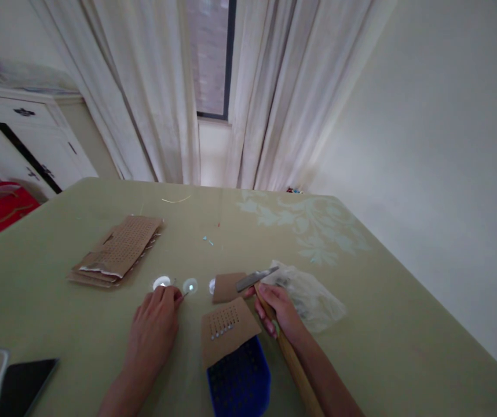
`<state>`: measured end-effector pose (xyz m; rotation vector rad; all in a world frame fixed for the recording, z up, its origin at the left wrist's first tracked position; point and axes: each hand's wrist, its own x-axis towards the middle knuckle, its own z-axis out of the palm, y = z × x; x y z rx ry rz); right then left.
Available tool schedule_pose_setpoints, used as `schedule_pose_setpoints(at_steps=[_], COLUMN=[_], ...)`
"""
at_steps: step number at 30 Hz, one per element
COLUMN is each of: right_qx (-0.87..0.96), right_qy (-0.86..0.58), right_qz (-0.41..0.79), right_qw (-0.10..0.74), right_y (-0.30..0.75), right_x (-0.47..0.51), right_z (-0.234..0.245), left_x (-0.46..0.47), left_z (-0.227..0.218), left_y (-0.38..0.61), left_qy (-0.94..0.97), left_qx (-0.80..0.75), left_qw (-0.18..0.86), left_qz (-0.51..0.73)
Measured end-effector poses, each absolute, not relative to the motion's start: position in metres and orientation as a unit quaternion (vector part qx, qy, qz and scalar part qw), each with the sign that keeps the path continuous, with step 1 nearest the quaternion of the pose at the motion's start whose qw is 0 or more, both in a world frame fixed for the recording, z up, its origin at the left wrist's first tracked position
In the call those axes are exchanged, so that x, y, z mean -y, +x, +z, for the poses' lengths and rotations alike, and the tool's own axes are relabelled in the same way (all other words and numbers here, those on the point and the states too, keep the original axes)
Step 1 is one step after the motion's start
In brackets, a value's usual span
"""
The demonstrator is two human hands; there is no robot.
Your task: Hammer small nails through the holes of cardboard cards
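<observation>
My right hand (277, 307) is wrapped round the wooden handle of a hammer (292, 359), near its metal head. My left hand (157, 318) is closed in a pinch, with a thin dark nail-like piece (185, 295) at its fingertips. Just beyond those fingers lie two small round white pieces, one of them a translucent disc (190, 286). Between my hands, a cardboard piece with rows of holes (225, 327) rests over the end of a blue perforated plastic basket (240, 379). A row of small silvery heads sits in some of its holes.
A small plain cardboard piece (226, 286) lies behind the basket, beside a crumpled clear plastic bag (309, 295). Stacked perforated cardboard sheets (120, 249) lie to the left. A dark flat device (22, 385) with a white cable is at the table's near left.
</observation>
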<state>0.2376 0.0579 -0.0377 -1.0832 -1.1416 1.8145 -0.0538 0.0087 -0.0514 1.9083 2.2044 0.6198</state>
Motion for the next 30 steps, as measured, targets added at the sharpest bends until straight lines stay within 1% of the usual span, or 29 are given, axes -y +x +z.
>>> schedule_pose_setpoints(at_steps=[4, 7, 10, 13, 23, 30], right_qx=[0.454, 0.470, 0.485, 0.495, 0.506, 0.509], right_qy=[-0.425, -0.425, -0.424, -0.427, -0.443, -0.447], right_qz=[0.697, 0.692, 0.687, 0.682, 0.672, 0.669], right_qw=[0.358, 0.347, 0.337, 0.329, 0.308, 0.305], right_y=[0.234, 0.231, 0.229, 0.228, 0.227, 0.226], right_x=[-0.056, -0.055, -0.053, -0.051, -0.046, -0.046], right_z=[-0.040, -0.041, -0.041, -0.040, -0.035, -0.036], left_x=[-0.008, -0.001, 0.006, 0.009, 0.008, 0.008], left_z=[-0.033, -0.017, -0.010, -0.010, -0.017, -0.015], left_y=[-0.036, -0.019, -0.005, 0.002, 0.008, 0.011], left_qy=[0.577, 0.562, 0.570, 0.590, 0.632, 0.639], left_qx=[-0.647, -0.559, -0.528, -0.531, -0.528, -0.528], left_qw=[0.217, 0.303, 0.347, 0.360, 0.338, 0.309], left_qz=[0.449, 0.529, 0.526, 0.490, 0.456, 0.466])
